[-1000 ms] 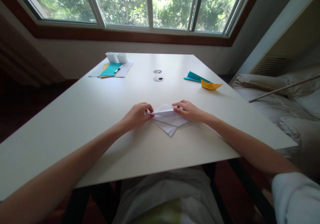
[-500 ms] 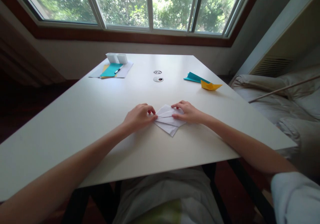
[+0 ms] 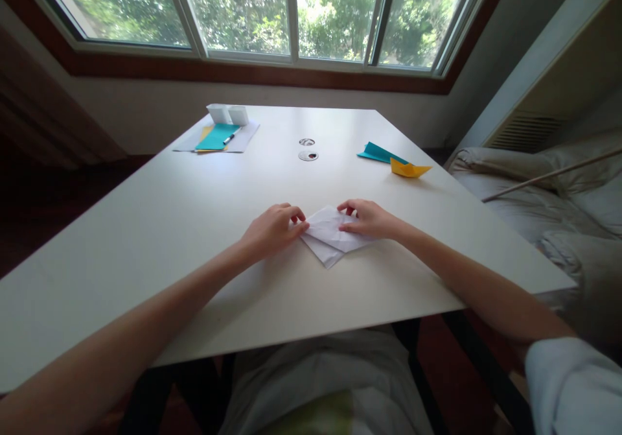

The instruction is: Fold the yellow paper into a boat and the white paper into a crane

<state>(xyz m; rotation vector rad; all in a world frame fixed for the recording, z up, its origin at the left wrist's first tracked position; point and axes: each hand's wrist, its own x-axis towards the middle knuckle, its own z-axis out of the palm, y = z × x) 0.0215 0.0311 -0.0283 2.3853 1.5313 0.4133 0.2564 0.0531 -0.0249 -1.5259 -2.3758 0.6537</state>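
Pressing down on a folded white paper sheet (image 3: pixel 332 237) lying flat on the white table (image 3: pixel 194 227), the left hand (image 3: pixel 272 229) and right hand (image 3: pixel 368 220) curl their fingers onto its opposite edges. Uneven pressure would likely skew the layers, leaving a crooked crease.

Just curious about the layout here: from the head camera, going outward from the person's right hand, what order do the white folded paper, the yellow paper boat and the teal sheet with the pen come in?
From the right hand:
1. White folded paper, touching it, table centre.
2. Yellow paper boat, farther back, right.
3. Teal sheet, far left corner.
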